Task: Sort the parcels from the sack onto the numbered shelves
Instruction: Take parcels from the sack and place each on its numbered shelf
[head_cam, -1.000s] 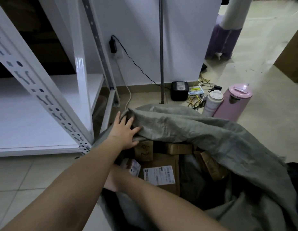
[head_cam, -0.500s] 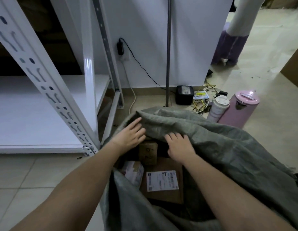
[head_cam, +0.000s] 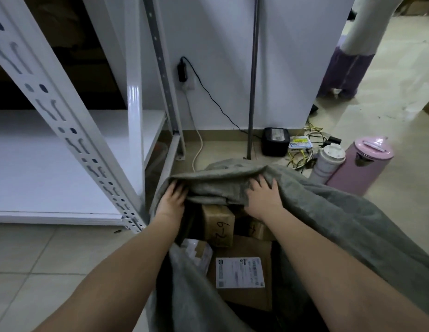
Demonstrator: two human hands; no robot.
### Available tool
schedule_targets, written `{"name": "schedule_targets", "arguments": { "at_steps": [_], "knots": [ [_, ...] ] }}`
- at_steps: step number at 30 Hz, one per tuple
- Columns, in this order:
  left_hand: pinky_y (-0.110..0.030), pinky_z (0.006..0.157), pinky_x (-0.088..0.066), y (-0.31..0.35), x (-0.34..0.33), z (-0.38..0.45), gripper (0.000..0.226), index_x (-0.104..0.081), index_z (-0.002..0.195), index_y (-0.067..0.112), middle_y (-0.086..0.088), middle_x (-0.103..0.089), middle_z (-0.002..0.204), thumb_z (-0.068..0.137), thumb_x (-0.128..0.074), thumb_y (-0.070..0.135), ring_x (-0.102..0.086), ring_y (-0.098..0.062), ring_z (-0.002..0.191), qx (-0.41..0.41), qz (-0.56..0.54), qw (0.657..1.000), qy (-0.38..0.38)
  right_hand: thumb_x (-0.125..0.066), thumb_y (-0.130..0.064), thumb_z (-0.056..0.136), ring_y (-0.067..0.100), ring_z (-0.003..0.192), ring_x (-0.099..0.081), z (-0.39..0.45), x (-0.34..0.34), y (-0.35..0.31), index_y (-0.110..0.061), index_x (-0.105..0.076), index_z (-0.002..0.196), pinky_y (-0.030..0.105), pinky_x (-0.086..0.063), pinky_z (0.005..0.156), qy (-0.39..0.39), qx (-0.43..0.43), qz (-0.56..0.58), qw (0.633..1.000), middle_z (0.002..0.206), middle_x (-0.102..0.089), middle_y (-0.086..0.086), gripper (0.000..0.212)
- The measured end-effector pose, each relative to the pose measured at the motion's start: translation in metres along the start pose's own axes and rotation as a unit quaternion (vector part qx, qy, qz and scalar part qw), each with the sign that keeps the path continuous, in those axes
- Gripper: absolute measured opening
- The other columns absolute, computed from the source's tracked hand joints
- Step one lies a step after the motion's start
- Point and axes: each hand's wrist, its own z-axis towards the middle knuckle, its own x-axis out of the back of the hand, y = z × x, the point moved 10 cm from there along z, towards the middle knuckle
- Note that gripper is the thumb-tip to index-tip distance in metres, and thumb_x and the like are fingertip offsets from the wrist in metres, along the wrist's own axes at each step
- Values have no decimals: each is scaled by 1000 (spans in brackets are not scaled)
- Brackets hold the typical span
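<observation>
A grey fabric sack (head_cam: 328, 212) lies open on the floor in front of me. My left hand (head_cam: 171, 201) grips the sack's far rim at its left side, fingers tucked under the fold. My right hand (head_cam: 263, 197) grips the same rim further right. Inside the sack stands a brown cardboard parcel marked "6-2" (head_cam: 218, 224). A flat brown parcel with a white shipping label (head_cam: 241, 271) lies below it. A small white-wrapped parcel (head_cam: 196, 252) sits to its left. Another brown box (head_cam: 255, 227) is partly hidden by my right forearm.
A white metal shelf unit (head_cam: 72, 142) stands at the left, its low shelf board (head_cam: 41, 168) bare. Behind the sack are a pole (head_cam: 253, 80), a black box (head_cam: 274, 141), tangled cables, a white tumbler (head_cam: 327, 162) and a pink kettle (head_cam: 359, 165). A person's leg (head_cam: 347, 68) stands at the far right.
Both hands moved further up the sack's far rim and pulled it back. My right hand went from inside the sack to the rim. More of the "6-2" parcel shows.
</observation>
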Motion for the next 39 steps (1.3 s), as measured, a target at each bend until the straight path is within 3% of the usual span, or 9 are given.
{"name": "schedule_targets", "arguments": {
  "at_steps": [4,9,14,20,27,30,33,34,39],
  "knots": [
    [-55,113,15,12,-2,-9,53,-22,151,17,-15,15,159,101,-35,30,12,-40,145,-18,-39,999,24,-37,-52,96,22,123,-45,-28,15,-22,-20,-53,130,39,-36,98,125,-7,166,978,133,-50,5,49],
    [-55,116,10,11,14,-12,48,-38,144,18,-14,3,160,100,-33,35,1,-41,145,-6,-131,988,76,-55,-75,76,34,135,-34,-38,-32,-66,-18,-16,151,45,-37,104,-57,-104,335,935,153,-24,12,102],
    [-54,114,14,17,22,-20,49,-36,145,17,-14,6,160,100,-34,36,5,-38,146,-25,-114,990,81,-68,-57,78,32,125,-45,-49,-46,-63,-15,-16,145,39,-46,91,-45,-222,428,875,144,-32,13,95],
    [-50,118,9,18,38,-41,58,-26,150,14,-15,3,160,98,-38,38,-2,-36,146,-43,-136,988,51,-69,-53,75,30,130,-38,-85,0,-34,-18,-8,149,42,-42,99,23,-203,405,891,147,-32,11,102],
    [-42,106,-33,-15,127,-118,60,-20,148,8,-15,-22,153,97,-45,27,-36,-33,134,-43,-346,935,-71,-69,-50,76,25,135,-33,-160,114,14,-21,-7,150,41,-39,103,25,-170,390,905,152,-29,2,101],
    [-41,99,-41,-43,153,-152,48,-31,140,8,-16,-42,138,98,-37,30,-49,-33,121,29,-648,746,-151,-68,-52,75,23,135,-34,-192,180,32,-21,-11,150,42,-33,107,32,-151,352,923,149,-36,1,99],
    [-40,92,-46,-63,193,-209,48,-50,121,7,-15,-59,113,100,-31,45,-57,-29,101,94,-887,369,-262,-66,-54,75,22,135,-34,-222,252,41,-23,-19,148,42,-29,109,32,-106,286,952,146,-38,-1,92],
    [-41,94,-45,-68,208,-228,54,-54,117,9,-14,-62,111,98,-31,54,-59,-29,101,94,-905,289,-298,-66,-54,76,21,134,-35,-232,277,40,-23,-21,146,41,-29,109,40,-84,262,961,145,-39,-3,89],
    [-44,98,-42,-133,295,-305,75,-62,115,4,-19,-66,110,82,-48,70,-58,-33,106,76,-925,110,-356,-65,-47,70,24,121,-46,-283,406,28,-24,-36,141,41,-34,101,106,37,146,983,137,-46,-2,80]
  ]
}}
